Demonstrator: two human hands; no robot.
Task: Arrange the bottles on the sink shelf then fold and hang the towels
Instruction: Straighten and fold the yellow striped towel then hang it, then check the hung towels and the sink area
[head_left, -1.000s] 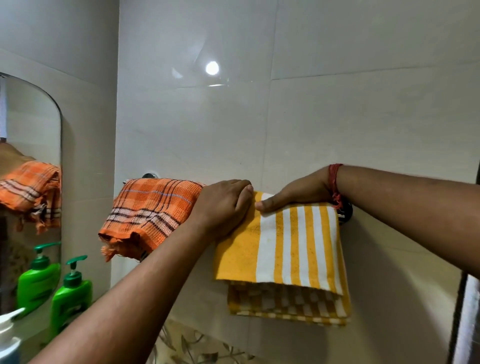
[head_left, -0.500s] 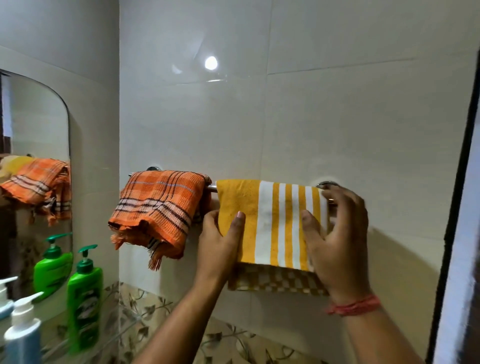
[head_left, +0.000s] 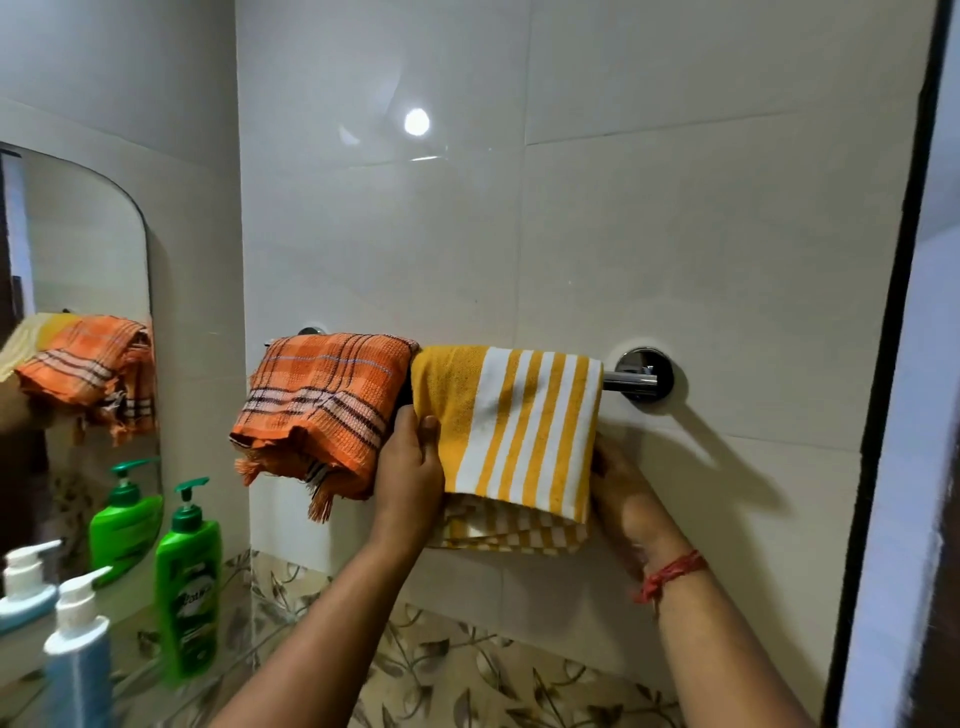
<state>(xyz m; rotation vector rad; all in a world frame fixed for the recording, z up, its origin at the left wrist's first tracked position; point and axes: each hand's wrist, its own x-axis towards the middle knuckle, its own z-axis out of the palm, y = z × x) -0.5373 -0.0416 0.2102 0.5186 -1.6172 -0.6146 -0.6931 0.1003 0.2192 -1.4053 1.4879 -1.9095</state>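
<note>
While draped over the rail (head_left: 631, 382) at centre frame, beside the orange towel (head_left: 322, 410): yellow towel (head_left: 519, 426), pinched at its left edge by left hand (head_left: 408, 475), gripped at its right edge by right hand (head_left: 618, 493).
</note>
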